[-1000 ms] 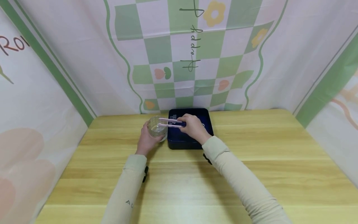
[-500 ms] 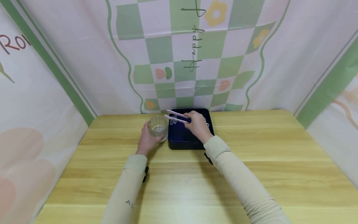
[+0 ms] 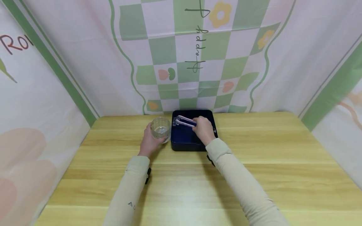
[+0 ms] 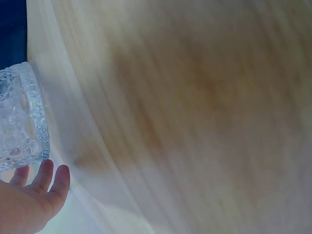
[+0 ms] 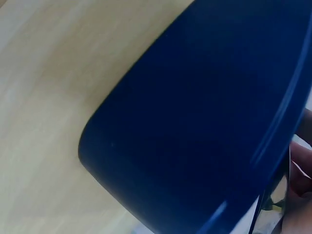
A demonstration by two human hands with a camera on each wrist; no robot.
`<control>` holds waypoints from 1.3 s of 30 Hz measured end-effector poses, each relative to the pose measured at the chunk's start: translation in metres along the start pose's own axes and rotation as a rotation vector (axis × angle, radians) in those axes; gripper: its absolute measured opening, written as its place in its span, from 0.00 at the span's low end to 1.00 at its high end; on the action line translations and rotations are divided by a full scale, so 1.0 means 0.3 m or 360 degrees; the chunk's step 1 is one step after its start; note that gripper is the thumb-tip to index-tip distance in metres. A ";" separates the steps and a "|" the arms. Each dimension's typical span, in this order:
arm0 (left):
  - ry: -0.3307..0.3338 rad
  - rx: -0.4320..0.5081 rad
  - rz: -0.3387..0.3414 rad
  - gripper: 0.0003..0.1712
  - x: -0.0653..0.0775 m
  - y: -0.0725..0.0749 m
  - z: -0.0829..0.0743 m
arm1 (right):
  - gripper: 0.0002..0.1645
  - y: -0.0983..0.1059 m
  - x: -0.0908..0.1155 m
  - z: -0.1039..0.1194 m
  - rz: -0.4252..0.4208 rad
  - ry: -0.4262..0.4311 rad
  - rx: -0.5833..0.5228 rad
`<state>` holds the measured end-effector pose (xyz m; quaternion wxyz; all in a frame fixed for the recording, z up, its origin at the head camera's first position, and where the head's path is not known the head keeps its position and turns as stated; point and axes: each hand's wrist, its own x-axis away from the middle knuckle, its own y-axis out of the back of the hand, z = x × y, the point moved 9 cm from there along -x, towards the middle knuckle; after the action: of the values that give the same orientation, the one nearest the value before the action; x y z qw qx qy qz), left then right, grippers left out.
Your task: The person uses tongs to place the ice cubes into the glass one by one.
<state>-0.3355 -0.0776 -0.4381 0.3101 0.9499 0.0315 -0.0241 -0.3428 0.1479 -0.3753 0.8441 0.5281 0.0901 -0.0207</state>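
My left hand (image 3: 149,142) is wrapped around the near left side of a clear glass (image 3: 160,127). In the left wrist view, the fingers (image 4: 45,178) lie against the patterned wall of the glass (image 4: 22,117). Pink tongs (image 3: 186,121) are held by my right hand (image 3: 204,130), which is above a dark blue tray (image 3: 183,138). The tongs' tips point left and overlap a small cluster of clear pieces (image 3: 175,121) along the tray's left side. In the right wrist view, the tray's side (image 5: 195,107) hides most of the right hand.
The tray and glass stand side by side on a wooden table (image 3: 175,188), close to its back edge. A patterned curtain (image 3: 186,50) hangs right behind them, with more printed cloth at the left and right. A small white ring shape (image 3: 214,130) shows at the tray's right side.
The tongs moved from over the glass rightward, back over the tray, and their tips came down to the clear pieces. My left hand has stayed on the glass.
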 end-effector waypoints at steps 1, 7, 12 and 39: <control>-0.0003 -0.0002 -0.0001 0.55 0.000 0.000 -0.001 | 0.22 -0.008 -0.002 -0.005 0.0016 -0.0012 -0.0004; -0.0008 -0.0013 -0.0009 0.55 0.002 0.004 -0.004 | 0.20 -0.031 -0.009 -0.003 0.0008 0.0033 0.0036; 0.0003 -0.0023 0.0000 0.55 0.004 0.002 -0.008 | 0.18 -0.040 -0.008 -0.001 -0.0009 0.0057 0.0076; 0.0033 -0.0042 0.0005 0.55 0.006 0.002 0.001 | 0.13 -0.074 -0.018 0.005 0.0011 0.0117 0.0143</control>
<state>-0.3336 -0.0781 -0.4380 0.3223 0.9460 0.0333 -0.0135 -0.3508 0.1365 -0.3935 0.8158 0.5662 0.1181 -0.0024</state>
